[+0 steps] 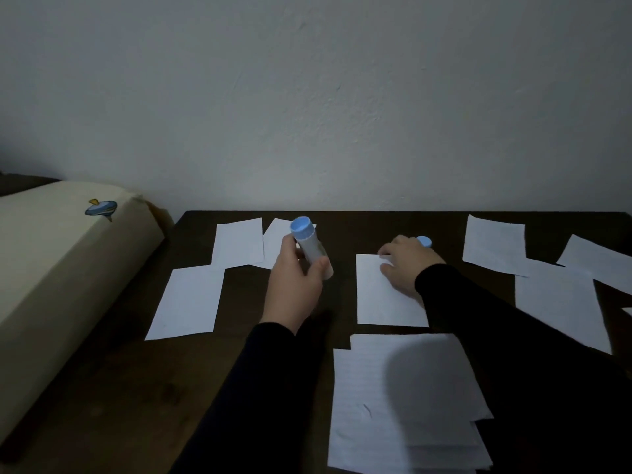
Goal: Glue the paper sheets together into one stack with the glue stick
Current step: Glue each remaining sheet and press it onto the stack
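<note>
We see the left hand (297, 281) wrapped around the glue stick (310, 246), tilted, blue end up. The right hand (407, 265), fingers spread, presses a sheet (383, 299); a cap (424, 241) lies just beyond it.

A bare, rough-plastered white wall (307, 97) fills the upper half, dim in low light. Below it runs a dark wooden tabletop (136, 388) — beside it, at left, a cream cushion (51, 268) (printed with a blue spinning top (101, 209)).
</note>
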